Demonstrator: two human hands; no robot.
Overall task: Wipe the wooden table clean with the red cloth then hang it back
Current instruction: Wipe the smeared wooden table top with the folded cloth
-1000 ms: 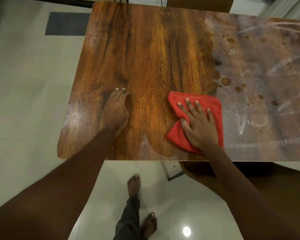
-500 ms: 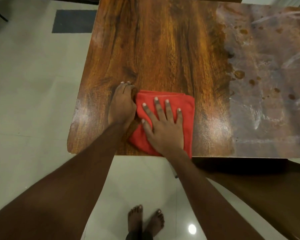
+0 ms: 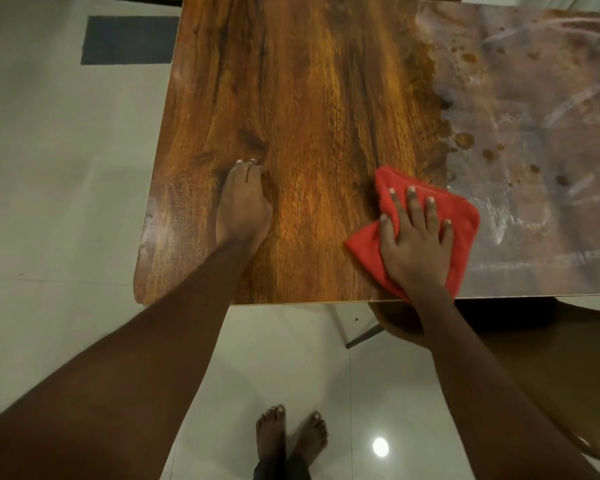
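The wooden table [image 3: 309, 98] fills the upper middle of the head view. Its left and centre show shiny brown grain; its right part [image 3: 534, 133] is dull, with smears and dark spots. A folded red cloth [image 3: 465, 220] lies near the front edge, at the border between the shiny and dull areas. My right hand [image 3: 414, 244] presses flat on the cloth with fingers spread and straight. My left hand [image 3: 245, 206] rests flat on the bare wood to the left, fingers together.
A brown chair seat [image 3: 551, 358] sticks out from under the table's front right. Pale floor tiles [image 3: 49, 202] lie to the left and below, with a dark mat [image 3: 129, 39] at the far left. My bare feet [image 3: 290, 434] stand close to the table's front edge.
My right hand has slid the red cloth to the right, away from my left hand, up to the edge of the dull area. My left hand has stayed in place.
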